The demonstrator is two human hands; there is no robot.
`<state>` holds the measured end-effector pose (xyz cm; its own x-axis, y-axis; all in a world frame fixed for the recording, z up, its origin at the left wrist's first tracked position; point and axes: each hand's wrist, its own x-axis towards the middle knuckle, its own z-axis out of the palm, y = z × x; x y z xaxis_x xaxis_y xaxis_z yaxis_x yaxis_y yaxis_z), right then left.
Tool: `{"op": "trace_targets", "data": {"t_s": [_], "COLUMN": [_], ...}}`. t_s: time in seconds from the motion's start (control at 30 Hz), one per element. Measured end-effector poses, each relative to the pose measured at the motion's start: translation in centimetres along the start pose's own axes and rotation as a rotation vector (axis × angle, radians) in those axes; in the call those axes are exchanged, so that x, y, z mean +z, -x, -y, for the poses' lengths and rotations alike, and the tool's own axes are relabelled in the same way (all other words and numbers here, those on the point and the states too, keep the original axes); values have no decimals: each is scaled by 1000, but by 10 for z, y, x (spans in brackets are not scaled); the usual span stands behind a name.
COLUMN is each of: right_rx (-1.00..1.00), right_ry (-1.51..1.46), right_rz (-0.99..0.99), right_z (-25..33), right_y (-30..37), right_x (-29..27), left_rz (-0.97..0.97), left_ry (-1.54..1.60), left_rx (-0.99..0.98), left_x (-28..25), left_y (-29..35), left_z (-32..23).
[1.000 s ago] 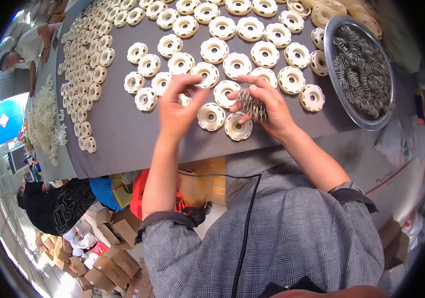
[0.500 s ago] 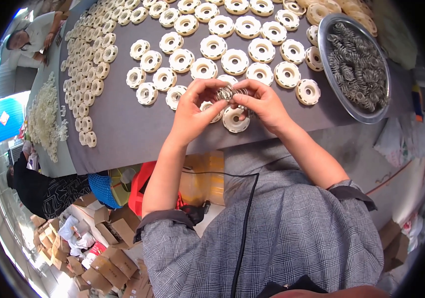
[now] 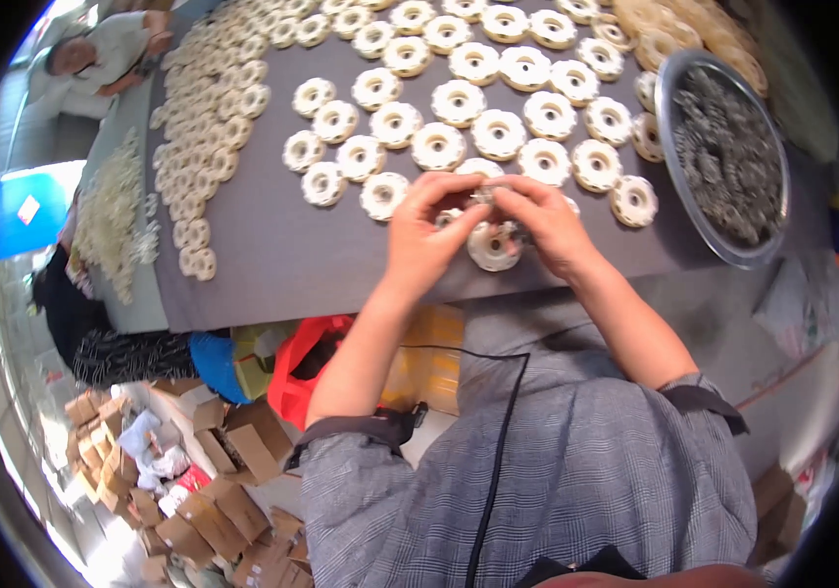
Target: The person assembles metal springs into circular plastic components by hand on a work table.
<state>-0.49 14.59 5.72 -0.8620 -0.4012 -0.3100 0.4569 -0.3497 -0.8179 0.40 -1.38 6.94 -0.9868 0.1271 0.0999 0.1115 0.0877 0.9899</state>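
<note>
Two bare hands meet over a grey worktop (image 3: 263,245), close to the middle of its near edge. The left hand (image 3: 427,230) has thumb and fingers drawn together on metal springs (image 3: 481,195) at the fingertips; the right hand (image 3: 549,230) meets it there, its fingers curled around more of the same springs, which show dark and blurred below its thumb. Just under the hands, near that edge, lies a cream notched wheel (image 3: 494,251), its upper part hidden by the fingers. The hands also cover parts of the wheels behind it. Loose rows of cream wheels (image 3: 437,145) spread from there toward the far edge, while smaller cream rings (image 3: 209,147) crowd the left edge. Near the right edge, a round metal tray (image 3: 668,147) heaped with grey springs (image 3: 728,147) stands tilted in view, partly blocking the wheels beside it; tan rings (image 3: 689,34) are piled beyond, toward the far right corner. Past the left edge, a second surface bears a heap of pale small parts (image 3: 111,211), and a person in white (image 3: 111,59) sits near it. A black cable (image 3: 506,421) crosses the wearer's grey checked clothing. Below the near edge are a red container (image 3: 294,377), a yellow one (image 3: 439,358) and, farther left, many cardboard boxes (image 3: 214,524).
</note>
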Motion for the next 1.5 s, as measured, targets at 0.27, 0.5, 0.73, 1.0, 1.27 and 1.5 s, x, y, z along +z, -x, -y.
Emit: {"op": "trace_targets", "data": {"t_s": [0.27, 0.5, 0.73, 1.0, 1.27, 1.5], "right_rx": [-469, -510, -338, -317, -300, -88], "right_ry": [304, -93, -62, 9, -19, -215], "right_rz": [-326, -491, -344, -382, -367, -256], "right_z": [-7, 14, -3, 3, 3, 6], "right_y": [5, -7, -3, -9, -16, -24], "right_x": [2, -37, -18, -33, -34, -32], "left_rz": [-66, -425, -556, -483, -512, -361], "left_ry": [835, 311, -514, -479, -900, -333], "left_rx": [-585, -274, 27, -20, -83, 17], "left_x": [20, -80, -198, -212, -199, -122], "left_y": [12, -43, -119, -158, -155, -132], "left_z": [12, 36, 100, 119, 117, 68]}}
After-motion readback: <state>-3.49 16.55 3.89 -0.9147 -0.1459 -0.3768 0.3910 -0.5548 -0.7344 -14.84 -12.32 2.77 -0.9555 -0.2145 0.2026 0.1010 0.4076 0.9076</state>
